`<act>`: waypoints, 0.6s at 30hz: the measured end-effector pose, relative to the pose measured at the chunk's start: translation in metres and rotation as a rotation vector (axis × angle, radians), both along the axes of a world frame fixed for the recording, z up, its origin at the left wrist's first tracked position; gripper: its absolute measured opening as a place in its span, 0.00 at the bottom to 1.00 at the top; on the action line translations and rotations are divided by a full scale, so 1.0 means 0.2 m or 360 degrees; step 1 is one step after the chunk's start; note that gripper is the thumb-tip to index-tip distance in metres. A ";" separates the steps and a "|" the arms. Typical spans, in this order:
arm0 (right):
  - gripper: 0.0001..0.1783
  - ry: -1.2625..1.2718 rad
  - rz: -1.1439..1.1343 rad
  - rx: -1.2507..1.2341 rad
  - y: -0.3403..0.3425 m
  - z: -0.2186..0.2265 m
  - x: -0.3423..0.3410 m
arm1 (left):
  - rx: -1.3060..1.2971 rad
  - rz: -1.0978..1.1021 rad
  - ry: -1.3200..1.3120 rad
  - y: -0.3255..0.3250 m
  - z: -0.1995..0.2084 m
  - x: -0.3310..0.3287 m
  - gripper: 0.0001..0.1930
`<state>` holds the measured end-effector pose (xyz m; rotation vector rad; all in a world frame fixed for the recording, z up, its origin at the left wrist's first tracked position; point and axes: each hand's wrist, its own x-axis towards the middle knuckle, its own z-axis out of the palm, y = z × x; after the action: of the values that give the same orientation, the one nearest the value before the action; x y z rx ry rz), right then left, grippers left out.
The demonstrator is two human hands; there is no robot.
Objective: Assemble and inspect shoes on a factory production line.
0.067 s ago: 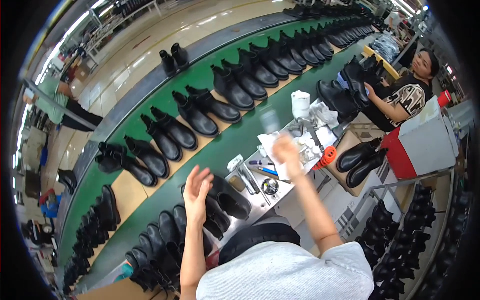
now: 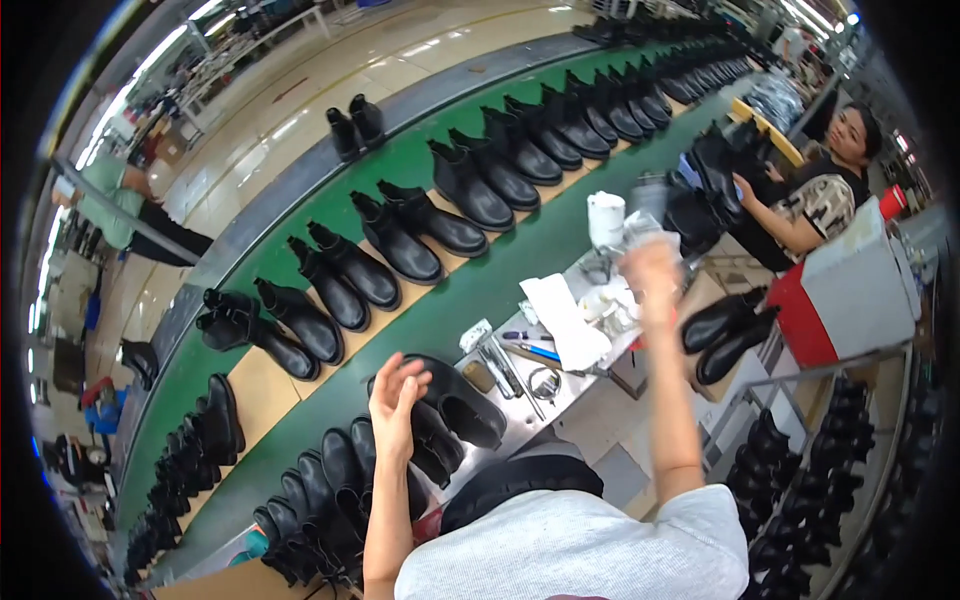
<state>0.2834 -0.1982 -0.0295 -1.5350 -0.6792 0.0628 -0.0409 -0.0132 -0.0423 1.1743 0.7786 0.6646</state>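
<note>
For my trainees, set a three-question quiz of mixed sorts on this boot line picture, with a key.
1. True or false: the left hand is raised above a black boot with its fingers spread.
2. The pairs of boots ride on a conveyor belt of which colour? A red, B green, C blue.
3. Fill in: the right hand is blurred, so its grip ____ be judged.

Key: 1 true; 2 B; 3 cannot.
</note>
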 end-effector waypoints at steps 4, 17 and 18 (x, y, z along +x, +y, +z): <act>0.12 -0.0161 -0.0752 0.0182 -0.56 0.10 0.80 | -0.0071 0.0067 0.0169 0.06 -0.05 -0.09 0.21; 0.16 -0.0491 -0.1001 -0.0244 -0.84 -0.28 1.78 | 0.0274 0.0667 0.0441 0.15 0.04 -0.36 0.20; 0.16 -0.0555 -0.0993 -0.0242 -1.17 -0.26 1.92 | 0.0220 0.0645 0.0458 0.14 -0.01 -0.41 0.20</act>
<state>0.6680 -0.4322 -0.0813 -1.8664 -0.4423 -0.6477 -0.1235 0.0141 -0.0444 1.2657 1.2506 0.9051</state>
